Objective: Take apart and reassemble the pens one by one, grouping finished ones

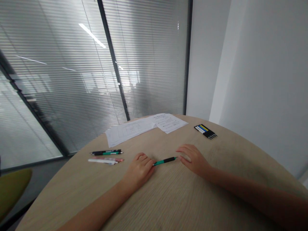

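A green pen with a black grip [165,161] lies nearly level across the middle of the table, its tip toward the right. My left hand [141,168] is palm down with curled fingers, closed on the pen's rear end at its thumb side. How much of that end the fingers cover is hidden. Just beyond the tip, my right hand [194,162] rests near the tabletop, thumb and fingers apart with nothing between them. To the left lie a black-and-green pen pair [106,152] and, nearer me, white and pink pens [103,161].
Printed paper sheets [131,130] overlap along the far side of the round wooden table [163,205]. At the far right is a row of black-tipped pens with white, blue and yellow parts [205,131]. A green chair [14,189] stands at the left, by the blinds.
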Action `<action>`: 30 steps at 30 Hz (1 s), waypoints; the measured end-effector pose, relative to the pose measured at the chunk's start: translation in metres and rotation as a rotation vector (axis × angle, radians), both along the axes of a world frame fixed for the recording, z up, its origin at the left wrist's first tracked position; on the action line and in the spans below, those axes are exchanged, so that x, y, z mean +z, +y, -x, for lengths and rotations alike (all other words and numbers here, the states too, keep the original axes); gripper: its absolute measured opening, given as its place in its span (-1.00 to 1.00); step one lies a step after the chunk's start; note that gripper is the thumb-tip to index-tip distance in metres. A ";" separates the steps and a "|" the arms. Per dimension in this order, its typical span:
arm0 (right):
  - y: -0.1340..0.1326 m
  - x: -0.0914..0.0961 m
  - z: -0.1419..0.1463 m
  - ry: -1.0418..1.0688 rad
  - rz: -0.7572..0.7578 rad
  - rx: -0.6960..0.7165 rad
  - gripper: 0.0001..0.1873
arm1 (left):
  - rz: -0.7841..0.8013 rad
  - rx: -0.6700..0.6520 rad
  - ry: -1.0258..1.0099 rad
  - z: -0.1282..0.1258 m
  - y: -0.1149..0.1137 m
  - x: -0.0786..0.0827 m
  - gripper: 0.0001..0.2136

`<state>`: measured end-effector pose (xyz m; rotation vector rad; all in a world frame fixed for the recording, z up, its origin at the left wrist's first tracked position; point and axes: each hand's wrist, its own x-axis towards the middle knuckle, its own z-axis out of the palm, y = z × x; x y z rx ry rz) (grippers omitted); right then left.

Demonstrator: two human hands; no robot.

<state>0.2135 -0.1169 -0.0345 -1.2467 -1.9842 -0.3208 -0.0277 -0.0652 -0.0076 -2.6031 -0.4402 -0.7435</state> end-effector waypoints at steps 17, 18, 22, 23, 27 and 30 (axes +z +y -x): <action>0.023 -0.008 -0.021 0.064 0.303 -0.019 -0.82 | 0.132 0.150 0.033 0.001 0.003 -0.003 -0.89; 0.021 -0.006 -0.018 0.090 0.306 -0.011 -0.84 | 0.132 0.149 0.031 0.001 0.003 -0.003 -0.89; 0.010 0.005 -0.008 0.272 0.369 -0.016 -0.86 | 0.121 0.151 0.038 0.001 0.003 -0.003 -0.87; 0.008 0.007 -0.006 0.325 0.397 -0.022 -0.86 | 0.119 0.149 0.038 0.001 0.003 -0.003 -0.87; 0.006 0.006 0.000 0.537 0.499 -0.032 -0.87 | 0.111 0.134 0.029 0.002 0.003 -0.003 -0.85; 0.009 0.002 -0.001 0.652 0.547 0.001 -0.86 | 0.106 0.129 0.035 0.001 0.003 -0.002 -0.86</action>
